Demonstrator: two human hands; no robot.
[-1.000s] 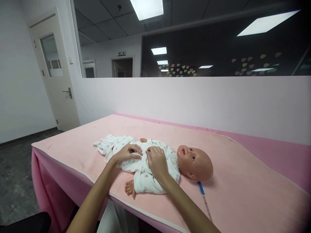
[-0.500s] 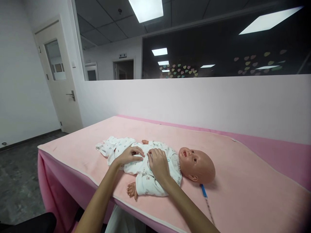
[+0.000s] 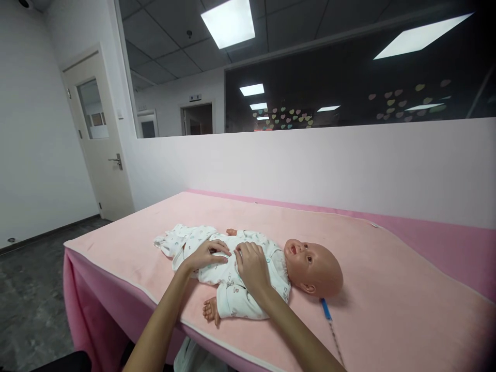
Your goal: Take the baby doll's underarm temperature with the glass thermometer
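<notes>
A baby doll point(image 3: 315, 268) lies on its back, head to the right, in a white printed baby outfit point(image 3: 227, 274). My left hand point(image 3: 209, 256) rests over the lower front of the outfit. Its thumb and forefinger come close together at the cloth. Beside it, my right hand point(image 3: 252, 264) lies on the doll's chest with fingers bent and pressed together at the fabric. The back of this hand hides most of its grip. Both sets of fingertips meet near the middle of the outfit's front. The doll's near hand point(image 3: 211, 311) pokes out of its sleeve.
A pale pink cover point(image 3: 387, 305) spreads over the table, with darker pink cloth hanging at its side. A blue-ended cord point(image 3: 326, 309) lies below the doll's head. Behind the table stands a white wall point(image 3: 329, 165) with a window above; a door point(image 3: 98, 139) is at left.
The view has tilted up a little, so everything sits slightly lower. Both hands stay at the outfit's front, with only slight finger movement. The doll lies as before.
</notes>
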